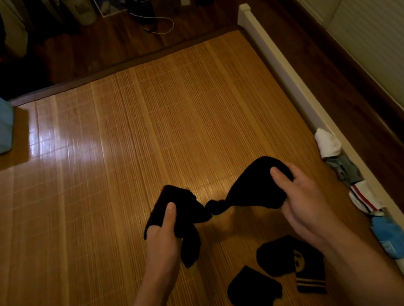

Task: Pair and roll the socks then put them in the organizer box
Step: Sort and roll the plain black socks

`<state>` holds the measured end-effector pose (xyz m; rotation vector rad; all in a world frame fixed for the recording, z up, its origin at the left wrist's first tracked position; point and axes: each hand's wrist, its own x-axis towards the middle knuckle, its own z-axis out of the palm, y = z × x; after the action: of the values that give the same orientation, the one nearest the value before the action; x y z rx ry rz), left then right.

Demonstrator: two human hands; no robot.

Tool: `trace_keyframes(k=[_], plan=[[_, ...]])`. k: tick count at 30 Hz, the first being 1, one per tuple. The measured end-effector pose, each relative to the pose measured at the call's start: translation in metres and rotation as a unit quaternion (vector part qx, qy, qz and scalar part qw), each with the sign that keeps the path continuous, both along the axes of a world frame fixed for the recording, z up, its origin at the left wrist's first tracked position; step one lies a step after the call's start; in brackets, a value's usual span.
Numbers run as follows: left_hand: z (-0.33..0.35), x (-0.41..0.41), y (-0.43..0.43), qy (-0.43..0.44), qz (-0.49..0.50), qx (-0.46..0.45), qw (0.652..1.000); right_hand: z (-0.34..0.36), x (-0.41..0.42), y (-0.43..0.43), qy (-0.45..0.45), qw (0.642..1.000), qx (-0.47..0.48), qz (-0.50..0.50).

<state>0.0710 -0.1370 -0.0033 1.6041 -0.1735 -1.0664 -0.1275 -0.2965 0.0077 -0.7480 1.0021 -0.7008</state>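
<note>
Above the bamboo mat I hold a pair of black socks, joined by a knot-like twist in the middle. My left hand grips the left end with the thumb on top. My right hand grips the right end, thumb pressed on the cloth. Nearer to me on the mat lie a black sock with a striped cuff and a plain black sock. The blue organizer box, divided into compartments, stands at the far left of the mat.
Along the mat's right edge, beside a pale rail, lie a white sock, a grey sock, a white striped sock and a blue sock. Dark wood floor with a white cable lies beyond the mat.
</note>
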Motion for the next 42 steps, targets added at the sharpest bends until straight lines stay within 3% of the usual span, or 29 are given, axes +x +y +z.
trace_keyframes(k=[2,6,9,13,15,17,18,20,22,24,25,28,30,33,35,39,42], plan=[[0.001,0.002,-0.005,0.022,0.036,-0.014,0.999,0.005,-0.004,-0.006,-0.036,0.999,0.020,-0.018],[0.005,-0.002,-0.015,0.176,0.048,-0.037,0.983,0.025,-0.002,-0.008,-0.075,0.997,0.015,-0.027],[0.007,-0.018,-0.022,0.312,0.021,-0.005,0.950,0.041,0.002,0.001,-0.116,0.993,-0.007,0.002],[0.010,-0.034,-0.031,0.424,-0.028,-0.041,0.904,0.050,-0.003,0.028,-0.078,0.973,-0.056,0.209],[0.012,-0.034,-0.036,0.424,-0.028,-0.057,0.903,0.047,-0.011,0.039,0.004,0.916,-0.135,0.378],[0.013,-0.035,-0.041,0.384,-0.044,-0.068,0.920,0.040,-0.023,0.044,0.025,0.858,-0.187,0.477],[0.011,-0.036,-0.041,0.360,-0.050,-0.067,0.929,0.040,-0.027,0.046,-0.002,0.869,-0.166,0.466],[0.008,-0.038,-0.037,0.316,-0.066,-0.077,0.943,0.034,-0.032,0.049,-0.057,0.956,-0.054,0.284],[0.011,-0.041,-0.033,0.302,-0.093,-0.103,0.943,0.016,-0.035,0.044,0.057,0.996,0.003,0.069],[0.018,-0.045,-0.031,0.296,-0.128,-0.107,0.941,0.008,-0.031,0.034,0.197,0.979,0.031,0.039],[0.019,-0.046,-0.030,0.290,-0.157,-0.105,0.938,0.006,-0.027,0.027,0.201,0.972,0.084,0.083],[0.022,-0.050,-0.028,0.283,-0.227,-0.091,0.928,0.010,-0.016,0.011,0.055,0.934,0.291,0.201],[0.022,-0.052,-0.026,0.299,-0.232,-0.089,0.921,0.008,-0.011,0.005,0.002,0.907,0.355,0.227],[0.022,-0.053,-0.023,0.305,-0.235,-0.101,0.917,0.008,-0.006,0.000,0.043,0.887,0.366,0.278],[0.023,-0.051,-0.021,0.296,-0.252,-0.102,0.916,0.009,-0.003,-0.001,0.022,0.890,0.370,0.267],[0.016,-0.048,-0.016,0.312,-0.239,-0.106,0.913,0.003,-0.003,-0.005,-0.053,0.946,0.307,0.091],[0.010,-0.046,-0.015,0.332,-0.204,-0.126,0.912,0.011,-0.010,-0.014,-0.113,0.961,0.250,-0.032]])
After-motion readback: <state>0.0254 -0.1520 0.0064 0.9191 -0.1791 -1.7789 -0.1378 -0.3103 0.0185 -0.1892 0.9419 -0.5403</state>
